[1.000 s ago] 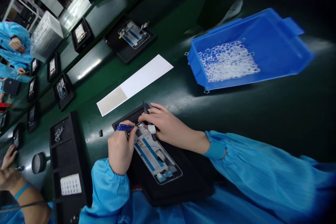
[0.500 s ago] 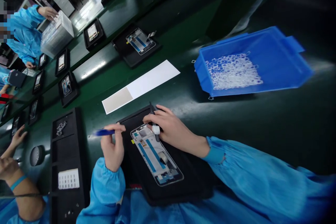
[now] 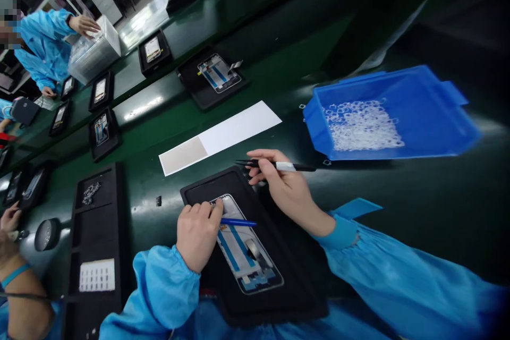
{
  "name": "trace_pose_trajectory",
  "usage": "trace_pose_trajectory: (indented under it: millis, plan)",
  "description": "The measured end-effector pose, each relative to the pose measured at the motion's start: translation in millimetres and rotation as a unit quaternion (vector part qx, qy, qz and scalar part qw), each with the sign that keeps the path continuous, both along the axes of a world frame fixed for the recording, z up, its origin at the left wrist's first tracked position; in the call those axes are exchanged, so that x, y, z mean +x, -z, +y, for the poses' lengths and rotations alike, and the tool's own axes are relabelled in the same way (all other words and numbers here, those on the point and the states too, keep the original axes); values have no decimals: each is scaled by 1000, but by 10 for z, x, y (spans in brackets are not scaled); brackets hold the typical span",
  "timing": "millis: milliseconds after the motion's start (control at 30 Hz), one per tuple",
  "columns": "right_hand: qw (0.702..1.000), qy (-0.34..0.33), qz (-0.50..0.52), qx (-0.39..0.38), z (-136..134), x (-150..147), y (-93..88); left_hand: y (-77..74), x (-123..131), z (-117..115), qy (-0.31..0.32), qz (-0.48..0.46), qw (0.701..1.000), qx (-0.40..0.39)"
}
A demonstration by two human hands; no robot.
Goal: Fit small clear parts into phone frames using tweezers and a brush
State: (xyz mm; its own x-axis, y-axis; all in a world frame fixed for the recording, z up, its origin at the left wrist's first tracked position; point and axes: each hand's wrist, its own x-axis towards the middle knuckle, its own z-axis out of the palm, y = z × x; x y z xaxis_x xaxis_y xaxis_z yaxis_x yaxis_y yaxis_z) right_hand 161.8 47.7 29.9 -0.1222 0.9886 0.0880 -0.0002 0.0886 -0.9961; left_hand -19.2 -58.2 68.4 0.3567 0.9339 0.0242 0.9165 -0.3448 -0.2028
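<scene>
A phone frame [image 3: 246,249] with two blue strips lies in a black foam tray [image 3: 297,276] in front of me. My left hand [image 3: 199,234] rests on its upper end, fingers curled around a blue pen [image 3: 239,222]. The pen's other end points right across the frame. What lies beneath those fingertips is hidden. To the upper right of the frame, my right hand [image 3: 289,186] is closed on black tweezers [image 3: 285,166] with a white band. They lie nearly level, tips to the left, and I cannot make out anything between the tips.
A blue bin [image 3: 434,117] of small white rings stands at right. A white card [image 3: 239,125] lies beyond the tray. At left are a black compartment tray [image 3: 95,228], a small black part [image 3: 158,201] and a co-worker's arm [image 3: 24,287]. More phone trays [image 3: 213,79] line the bench.
My left hand has come right and down onto the phone frame, pen now pointing right. My right hand has lifted away rightward, its tweezers turned from steep to nearly level. The view has shifted slightly.
</scene>
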Motion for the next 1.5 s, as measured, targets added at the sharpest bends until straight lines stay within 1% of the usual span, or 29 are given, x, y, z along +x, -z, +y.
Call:
trace_pose_trajectory:
  millis: [100,167,233,300,333,400,467,533,667,800,1000,1167,1267,1367,1433,1500]
  plan:
    - [1000,-9,27,-13,167,-13,-27,-82,-45,148,-8,-31,998,-50]
    - [1000,-19,19,-16,302,-29,-54,-101,-126,369,-36,-74,995,-56]
    - [1000,-21,6,-22,431,-65,-78,-81,-231,668,-88,-104,990,-24]
    - [1000,-11,1,-29,535,-119,-98,-29,-329,967,-139,-106,985,1]
    - [999,-4,1,-31,573,-148,-109,3,-365,1086,-154,-101,983,-4]
    - [999,4,-11,-33,625,-200,-132,63,-403,1226,-154,-93,983,-32]
    - [999,4,-36,-34,661,-246,-151,102,-397,1233,-131,-91,985,-58]
    - [998,-1,-58,-33,700,-302,-155,108,-366,1163,-117,-87,986,-75]
    - [995,-4,-92,-24,815,-471,-101,37,-305,1050,-135,-63,983,-112]
    - [990,7,-138,-11,894,-612,-12,-31,-279,1067,-155,-46,976,-144]
    - [986,9,-165,-12,868,-621,33,-40,-265,1081,-165,-57,972,-158]
    - [991,8,-131,-20,857,-622,56,-34,-272,1071,-165,-64,971,-158]
    - [997,14,-78,-27,889,-633,67,-10,-274,1069,-165,-72,972,-151]
    - [999,42,-11,-28,874,-570,43,28,-285,1067,-166,-93,971,-146]
    - [997,64,21,-26,774,-460,11,44,-310,1058,-170,-125,967,-140]
    - [996,69,41,-24,583,-315,-25,43,-350,1032,-187,-173,960,-114]
